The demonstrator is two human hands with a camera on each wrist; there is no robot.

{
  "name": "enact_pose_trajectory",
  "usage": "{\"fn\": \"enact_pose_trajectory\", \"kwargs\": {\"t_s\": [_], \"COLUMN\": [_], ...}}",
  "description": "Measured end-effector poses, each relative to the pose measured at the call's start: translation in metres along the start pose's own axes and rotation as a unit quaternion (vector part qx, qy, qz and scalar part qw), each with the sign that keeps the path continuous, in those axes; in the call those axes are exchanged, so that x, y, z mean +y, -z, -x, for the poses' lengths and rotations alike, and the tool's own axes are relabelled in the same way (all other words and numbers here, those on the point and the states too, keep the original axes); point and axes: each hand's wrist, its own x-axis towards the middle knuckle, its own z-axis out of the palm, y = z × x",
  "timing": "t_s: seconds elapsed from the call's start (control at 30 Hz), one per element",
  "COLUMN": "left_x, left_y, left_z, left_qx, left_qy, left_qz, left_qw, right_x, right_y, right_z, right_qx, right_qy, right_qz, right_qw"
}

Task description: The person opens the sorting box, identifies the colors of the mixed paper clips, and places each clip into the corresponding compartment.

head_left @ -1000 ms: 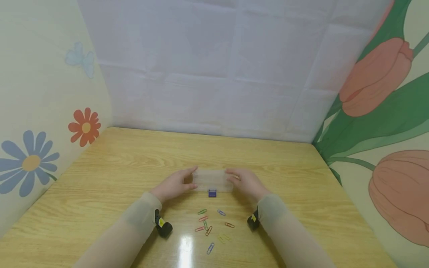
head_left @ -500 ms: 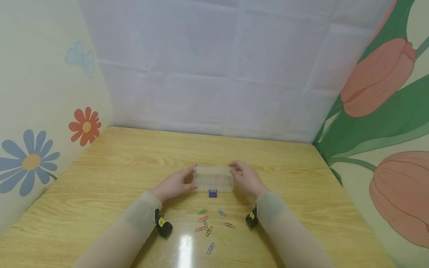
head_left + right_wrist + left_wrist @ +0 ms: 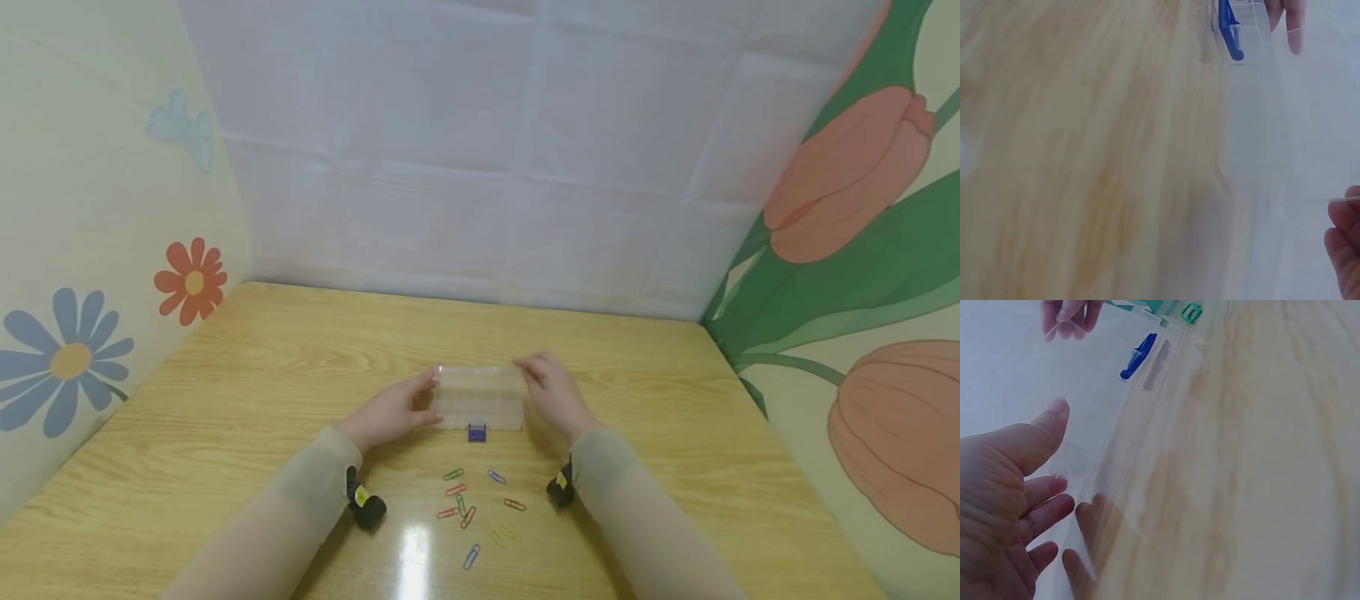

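A clear plastic box (image 3: 477,410) with a blue latch (image 3: 477,432) at its front sits on the table, its clear lid (image 3: 480,377) raised. At the box's left end is my left hand (image 3: 392,410), thumb toward the front corner and fingers toward the rear, touching it with no firm grip showing. My right hand (image 3: 555,396) pinches the lid's edge at the right corner; in the right wrist view its fingertips (image 3: 1342,215) meet on the thin plastic. Loose paper clips (image 3: 461,504) in several colours lie in front of the box.
The wooden table (image 3: 300,350) reaches back to a white cloth backdrop (image 3: 420,167). Flower-patterned panels (image 3: 75,208) stand on both sides. A bright light reflection (image 3: 414,558) shows near the front edge.
My right hand has moved up and back, pinching the lid, whose rear edge now stands higher. The left hand and paper clips stay practically where they were.
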Motion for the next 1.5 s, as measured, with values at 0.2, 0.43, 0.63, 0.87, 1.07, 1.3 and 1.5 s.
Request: {"fn": "enact_pose_trajectory", "kwargs": {"t_s": [0.2,0.43,0.63,0.87,1.07,1.3,1.5], "left_x": [-0.001,-0.001,-0.001,-0.002,-0.001,0.0,-0.002], "left_y": [0.0,0.0,0.001,0.0,0.0,0.002,0.002], "left_z": [0.0,-0.001,0.0,0.0,0.001,0.001,0.001], "left_qx": [0.002,0.005,0.008,0.019,0.029,0.012,-0.005], "left_qy": [0.003,0.002,-0.007,-0.013,-0.039,-0.069,-0.054], "left_qz": [0.001,0.007,0.008,0.007,-0.016,-0.037,-0.039], "left_qw": [1.0,1.0,0.9999,0.9997,0.9987,0.9968,0.9978], "right_x": [0.0,-0.003,-0.002,-0.002,-0.004,0.001,0.004], "right_y": [-0.002,-0.002,-0.002,-0.005,-0.008,-0.013,-0.015], "right_z": [-0.004,-0.006,-0.007,-0.011,-0.015,-0.02,-0.02], "right_qx": [0.025,0.038,0.04,0.023,0.004,-0.009,-0.021], "right_qy": [-0.012,0.009,0.025,0.009,-0.014,-0.014,-0.032], "right_qz": [0.005,0.06,0.101,0.118,0.112,0.086,0.049], "right_qw": [0.9996,0.9974,0.9937,0.9927,0.9936,0.9961,0.998]}}
